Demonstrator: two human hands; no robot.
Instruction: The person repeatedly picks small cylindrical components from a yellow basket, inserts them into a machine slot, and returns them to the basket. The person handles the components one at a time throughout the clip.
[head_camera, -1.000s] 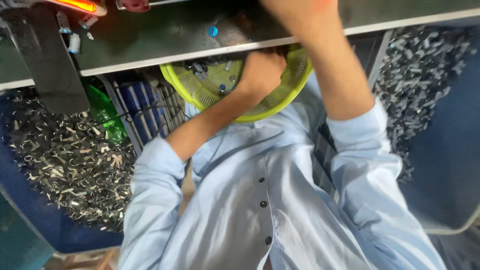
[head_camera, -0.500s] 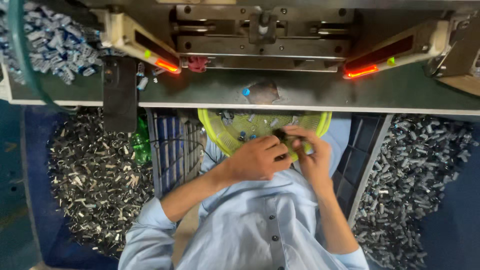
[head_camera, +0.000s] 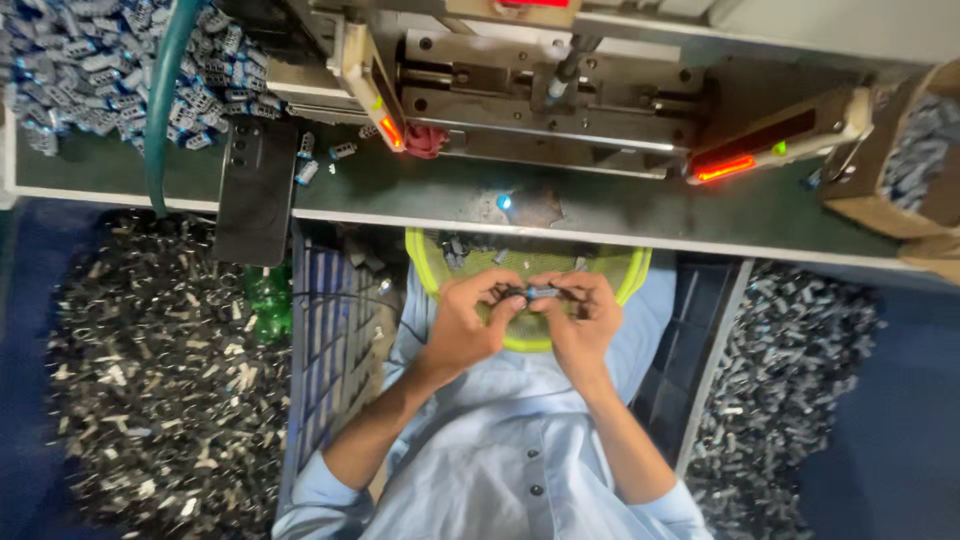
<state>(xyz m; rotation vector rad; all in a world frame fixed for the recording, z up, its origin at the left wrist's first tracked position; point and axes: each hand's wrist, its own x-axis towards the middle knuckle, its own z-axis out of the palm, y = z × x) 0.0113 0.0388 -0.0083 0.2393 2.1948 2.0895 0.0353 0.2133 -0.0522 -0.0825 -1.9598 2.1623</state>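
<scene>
Currently, the left hand (head_camera: 462, 325) and right hand (head_camera: 583, 322) are pinching a small metal part (head_camera: 537, 293) between fingertips, over the yellow basket (head_camera: 425, 268) just below the desk's (head_camera: 640, 215) near edge. The part is probably light, stiff and slippery; gripping at both ends suits it.

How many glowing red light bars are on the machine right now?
2: one red light bar at the left of the grey metal machine, another red light bar at its right. Others may be hidden.
</scene>
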